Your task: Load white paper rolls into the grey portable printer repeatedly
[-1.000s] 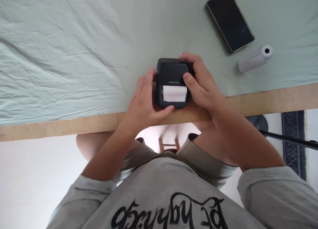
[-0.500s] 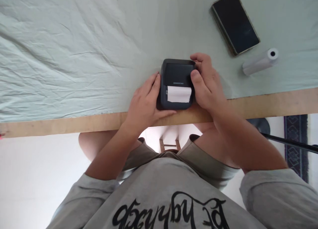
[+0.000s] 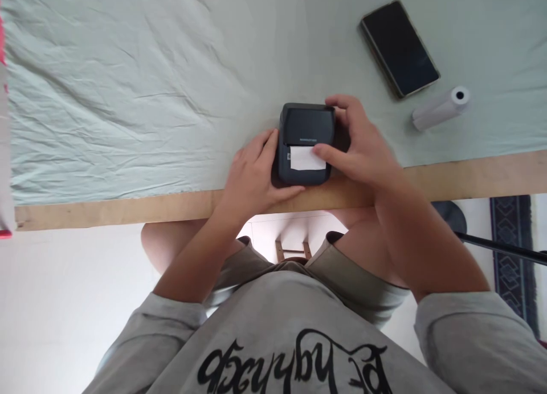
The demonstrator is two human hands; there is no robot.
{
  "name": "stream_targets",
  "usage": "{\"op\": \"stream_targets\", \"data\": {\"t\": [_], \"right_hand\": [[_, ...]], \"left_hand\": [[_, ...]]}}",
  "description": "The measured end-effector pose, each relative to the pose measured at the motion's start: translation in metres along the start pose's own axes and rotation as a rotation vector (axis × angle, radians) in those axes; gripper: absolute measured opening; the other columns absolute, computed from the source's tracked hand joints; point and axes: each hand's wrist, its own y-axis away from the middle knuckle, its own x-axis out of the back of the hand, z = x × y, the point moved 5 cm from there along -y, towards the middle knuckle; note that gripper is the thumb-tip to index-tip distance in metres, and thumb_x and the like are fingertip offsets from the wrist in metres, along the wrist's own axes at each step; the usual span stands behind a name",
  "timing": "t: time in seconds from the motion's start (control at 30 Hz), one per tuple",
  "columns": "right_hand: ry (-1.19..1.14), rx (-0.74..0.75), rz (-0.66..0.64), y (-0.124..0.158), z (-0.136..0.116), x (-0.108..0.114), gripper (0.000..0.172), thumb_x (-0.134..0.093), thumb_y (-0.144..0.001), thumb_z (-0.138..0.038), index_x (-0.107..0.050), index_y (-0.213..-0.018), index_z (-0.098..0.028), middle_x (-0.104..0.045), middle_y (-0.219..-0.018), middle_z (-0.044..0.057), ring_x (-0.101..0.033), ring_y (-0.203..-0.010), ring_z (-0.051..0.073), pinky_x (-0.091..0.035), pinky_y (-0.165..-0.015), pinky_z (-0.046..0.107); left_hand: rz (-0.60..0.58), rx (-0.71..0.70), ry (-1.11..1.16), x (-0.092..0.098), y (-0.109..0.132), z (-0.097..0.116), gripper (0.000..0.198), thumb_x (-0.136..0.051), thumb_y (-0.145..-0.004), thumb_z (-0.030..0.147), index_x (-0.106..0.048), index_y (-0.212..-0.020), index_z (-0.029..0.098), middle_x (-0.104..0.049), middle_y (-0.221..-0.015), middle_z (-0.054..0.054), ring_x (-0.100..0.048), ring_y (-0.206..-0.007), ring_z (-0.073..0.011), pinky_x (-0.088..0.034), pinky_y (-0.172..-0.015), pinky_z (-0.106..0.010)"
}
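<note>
A small black thermal printer [image 3: 305, 129] sits near the table's front edge, with a strip of white paper [image 3: 304, 159] sticking out of its slot. My left hand [image 3: 252, 174] wraps round the printer's left side, thumb along its front edge. My right hand [image 3: 363, 146] grips the right side, fingers over the far corner, and its thumb lies on the paper strip.
A pale green cloth [image 3: 128, 86] covers the table, leaving a bare wooden front edge [image 3: 106, 211]. A black phone [image 3: 399, 49] lies at the back right, a white paper roll [image 3: 440, 108] beside it. Something red and white [image 3: 4, 154] shows at the left border.
My right thumb has slid from the printer's lid down onto the paper strip. The view has shifted slightly; the printer stays held in both hands.
</note>
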Motion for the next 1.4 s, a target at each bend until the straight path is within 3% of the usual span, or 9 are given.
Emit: {"op": "stream_targets", "data": {"t": [0.17, 0.37, 0.53, 0.63, 0.77, 0.9, 1.0, 1.17, 1.4], "right_hand": [[0.111, 0.012, 0.153, -0.009, -0.014, 0.024, 0.047, -0.087, -0.08, -0.053, -0.07, -0.12, -0.034, -0.072, -0.109, 0.005, -0.069, -0.093, 0.028, -0.063, -0.091, 0.054], [0.062, -0.056, -0.025, -0.018, -0.022, 0.026, 0.058, -0.097, -0.069, -0.049, -0.07, -0.119, -0.035, -0.062, -0.077, -0.004, -0.056, -0.066, 0.019, -0.057, -0.069, 0.042], [-0.077, -0.16, 0.165, -0.018, -0.042, 0.027, 0.03, -0.087, -0.082, -0.035, -0.067, -0.104, -0.03, -0.05, -0.052, -0.011, -0.048, -0.048, 0.014, -0.043, -0.056, 0.035], [-0.171, -0.178, 0.329, -0.02, -0.053, 0.027, 0.021, -0.078, -0.088, -0.032, -0.062, -0.101, -0.029, -0.052, -0.051, -0.011, -0.056, -0.047, 0.016, -0.039, -0.05, 0.032], [-0.077, -0.071, 0.439, -0.025, -0.059, 0.03, 0.017, -0.072, -0.088, -0.027, -0.055, -0.086, -0.029, -0.069, -0.081, -0.003, -0.07, -0.067, 0.016, -0.043, -0.051, 0.03], [0.335, -0.078, 0.138, -0.036, -0.059, 0.019, 0.012, -0.073, -0.082, -0.02, -0.063, -0.08, -0.027, -0.07, -0.075, -0.002, -0.064, -0.065, 0.018, -0.047, -0.07, 0.036], [0.549, -0.195, -0.091, -0.04, -0.062, 0.013, 0.009, -0.07, -0.087, -0.024, -0.072, -0.094, -0.03, -0.073, -0.077, 0.001, -0.069, -0.079, 0.026, -0.046, -0.073, 0.039], [0.743, -0.281, -0.389, -0.043, -0.071, 0.008, 0.04, -0.064, -0.095, -0.032, -0.069, -0.135, -0.036, -0.08, -0.115, 0.007, -0.072, -0.101, 0.037, -0.045, -0.073, 0.043], [0.619, -0.175, -0.38, -0.048, -0.073, 0.012, 0.039, -0.066, -0.088, -0.024, -0.068, -0.126, -0.035, -0.08, -0.117, 0.003, -0.072, -0.106, 0.035, -0.051, -0.08, 0.045]], "left_hand": [[0.013, -0.001, 0.038, 0.001, 0.001, -0.002, 0.099, -0.067, -0.088, 0.084, -0.043, -0.163, 0.024, -0.058, -0.159, -0.018, -0.057, -0.145, -0.0425, -0.049, -0.117, -0.055], [-0.013, 0.002, 0.019, 0.002, 0.002, 0.001, 0.101, -0.065, -0.091, 0.083, -0.04, -0.164, 0.018, -0.059, -0.156, -0.022, -0.058, -0.142, -0.0434, -0.049, -0.116, -0.055], [-0.053, 0.043, -0.051, 0.004, 0.001, 0.007, 0.099, -0.066, -0.093, 0.078, -0.04, -0.163, 0.013, -0.06, -0.154, -0.023, -0.059, -0.142, -0.042, -0.047, -0.117, -0.05], [-0.063, 0.054, -0.085, 0.004, 0.0, 0.009, 0.101, -0.068, -0.091, 0.078, -0.04, -0.163, 0.012, -0.061, -0.151, -0.024, -0.06, -0.139, -0.0431, -0.049, -0.115, -0.05], [-0.049, 0.036, -0.108, 0.005, 0.001, 0.009, 0.1, -0.068, -0.093, 0.077, -0.039, -0.163, 0.012, -0.062, -0.151, -0.024, -0.062, -0.138, -0.0422, -0.05, -0.113, -0.048], [-0.052, 0.034, -0.111, 0.004, 0.002, 0.009, 0.1, -0.067, -0.093, 0.077, -0.039, -0.163, 0.011, -0.062, -0.151, -0.025, -0.062, -0.138, -0.042, -0.05, -0.113, -0.047], [-0.058, 0.043, -0.106, 0.004, 0.002, 0.008, 0.101, -0.067, -0.092, 0.078, -0.038, -0.164, 0.012, -0.061, -0.152, -0.025, -0.061, -0.14, -0.0428, -0.049, -0.114, -0.049], [-0.069, 0.032, -0.096, 0.004, 0.001, 0.01, 0.1, -0.066, -0.093, 0.076, -0.04, -0.163, 0.01, -0.061, -0.152, -0.025, -0.06, -0.14, -0.0432, -0.048, -0.116, -0.051], [-0.072, 0.046, -0.094, 0.005, 0.0, 0.01, 0.099, -0.07, -0.091, 0.074, -0.042, -0.162, 0.011, -0.062, -0.152, -0.022, -0.061, -0.139, -0.0416, -0.049, -0.115, -0.05]]}}
